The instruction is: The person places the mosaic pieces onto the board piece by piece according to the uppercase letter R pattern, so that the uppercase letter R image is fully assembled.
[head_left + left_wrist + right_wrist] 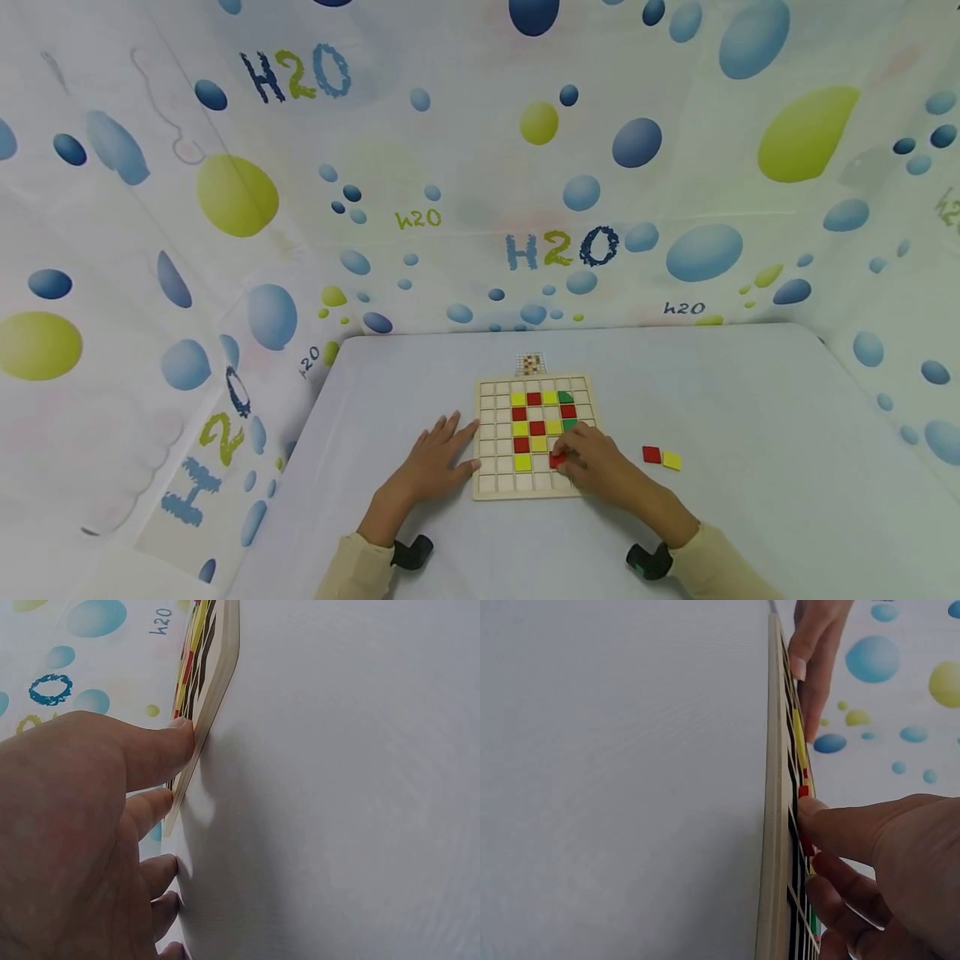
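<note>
A wooden grid board lies on the white table, with red, yellow and green tiles in some of its cells. My right hand is over the board's lower right part. Its thumb and fingers pinch a red square tile at the grid, also seen in the right wrist view as a red tile. Part of the board's right side is hidden beneath this hand. My left hand rests palm down on the table, fingers spread. Its thumb and a fingertip touch the board's left edge, the thumb clear in the left wrist view.
To the right of the board, a loose red tile and a yellow tile lie side by side. A small pattern card sits behind the board's far edge. A curtain printed with dots hangs behind the table.
</note>
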The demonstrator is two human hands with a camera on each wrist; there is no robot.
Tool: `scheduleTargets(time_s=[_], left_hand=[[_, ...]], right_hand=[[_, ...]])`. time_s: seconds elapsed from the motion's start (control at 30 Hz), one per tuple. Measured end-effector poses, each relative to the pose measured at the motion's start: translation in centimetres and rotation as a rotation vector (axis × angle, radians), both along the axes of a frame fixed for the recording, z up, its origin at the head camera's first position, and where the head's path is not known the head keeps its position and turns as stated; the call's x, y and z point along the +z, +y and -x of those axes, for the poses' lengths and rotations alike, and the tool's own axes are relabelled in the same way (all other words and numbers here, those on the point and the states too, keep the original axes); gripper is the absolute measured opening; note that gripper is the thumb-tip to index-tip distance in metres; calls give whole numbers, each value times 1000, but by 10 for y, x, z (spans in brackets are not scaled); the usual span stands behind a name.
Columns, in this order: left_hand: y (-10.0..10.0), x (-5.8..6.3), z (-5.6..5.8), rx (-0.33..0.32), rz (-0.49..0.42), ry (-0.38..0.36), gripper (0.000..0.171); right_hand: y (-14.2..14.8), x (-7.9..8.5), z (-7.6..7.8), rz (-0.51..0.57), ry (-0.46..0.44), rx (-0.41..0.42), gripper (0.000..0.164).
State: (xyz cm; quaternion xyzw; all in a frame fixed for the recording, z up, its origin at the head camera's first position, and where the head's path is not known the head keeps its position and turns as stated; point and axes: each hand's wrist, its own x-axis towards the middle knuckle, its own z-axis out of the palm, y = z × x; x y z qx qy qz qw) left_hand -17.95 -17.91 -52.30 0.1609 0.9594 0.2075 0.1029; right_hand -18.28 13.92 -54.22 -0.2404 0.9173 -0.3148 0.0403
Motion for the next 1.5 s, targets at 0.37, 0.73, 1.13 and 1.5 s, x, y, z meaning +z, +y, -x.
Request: scheduleTargets(time_s=[0.37, 0.73, 1.13, 1.5], left_hand=[[-1, -4, 1, 2, 8, 3, 67], [0, -4, 1, 12, 12, -2, 68], [0, -1, 0, 11, 3, -16, 68], [0, -4, 3, 0, 11, -10, 69]], right_hand=[[0, 7, 0, -28, -2, 46, 16], [1, 10, -1, -77, 1, 38, 17], [4, 14, -7, -106, 9, -36, 16], [61, 21, -6, -117, -31, -204, 36]])
